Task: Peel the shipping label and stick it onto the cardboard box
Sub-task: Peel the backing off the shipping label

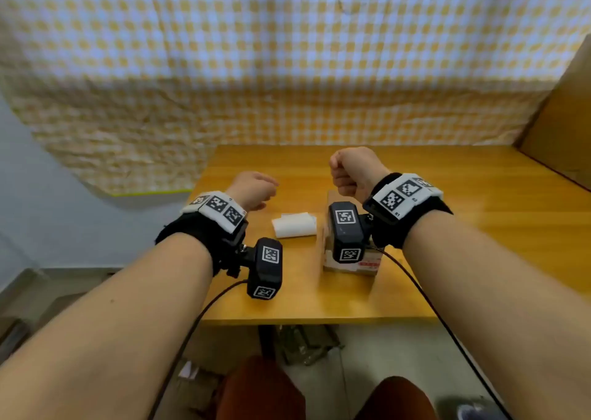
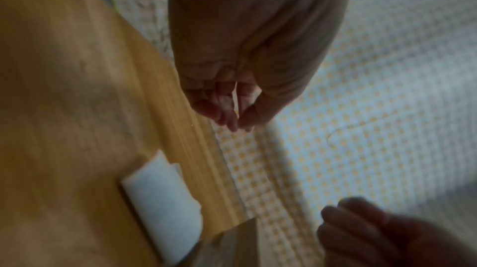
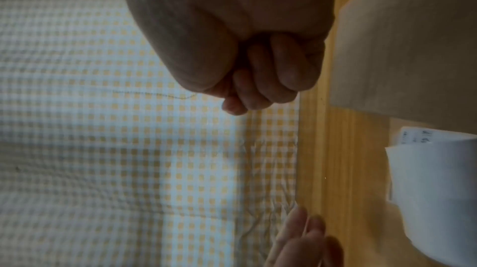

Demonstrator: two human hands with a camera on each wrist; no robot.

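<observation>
A curled white shipping label sheet [image 1: 294, 224] lies on the wooden table [image 1: 479, 227], just left of a small cardboard box [image 1: 350, 264]. The right wrist camera hides most of the box in the head view. My left hand [image 1: 252, 189] hovers above the table behind and left of the label, fingers relaxed and empty [image 2: 232, 116]. My right hand [image 1: 351, 170] is raised above the box's far side, clenched in a fist that holds nothing [image 3: 258, 83]. The wrist views also show the label [image 2: 165, 200] [image 3: 438, 189] and the box [image 2: 232, 245] [image 3: 413, 46].
A checked yellow-and-white cloth [image 1: 287, 67] hangs behind the table. A large cardboard panel [image 1: 563, 131] stands at the table's far right. Cables trail from both wrist cameras over the near table edge. Clutter lies on the floor under the table.
</observation>
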